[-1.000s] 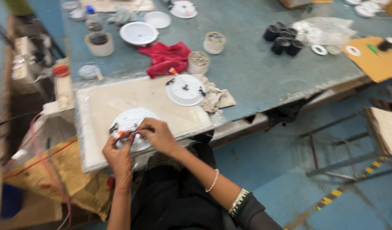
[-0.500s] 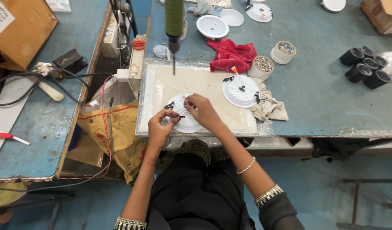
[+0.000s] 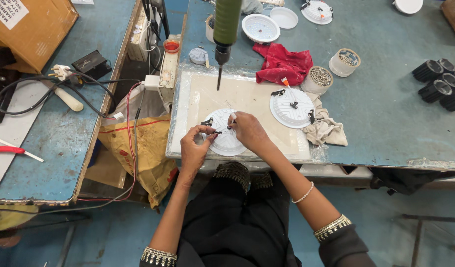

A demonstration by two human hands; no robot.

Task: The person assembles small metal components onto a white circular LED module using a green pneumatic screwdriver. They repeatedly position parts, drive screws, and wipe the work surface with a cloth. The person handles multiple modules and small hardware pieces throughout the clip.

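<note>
Now both hands sit closer on the disc [image 3: 226, 132] than before; left hand [image 3: 195, 148] pinches its rim; right hand [image 3: 247, 131] fingertips nip a small part; driver [image 3: 224, 29] hangs above.

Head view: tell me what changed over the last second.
Mostly the camera swung; the bench now sits squarely ahead. Both hands stayed on the white round disc: left hand at its near-left edge, right hand still pinching a small dark part on top. The second disc and red cloth have not moved.
</note>
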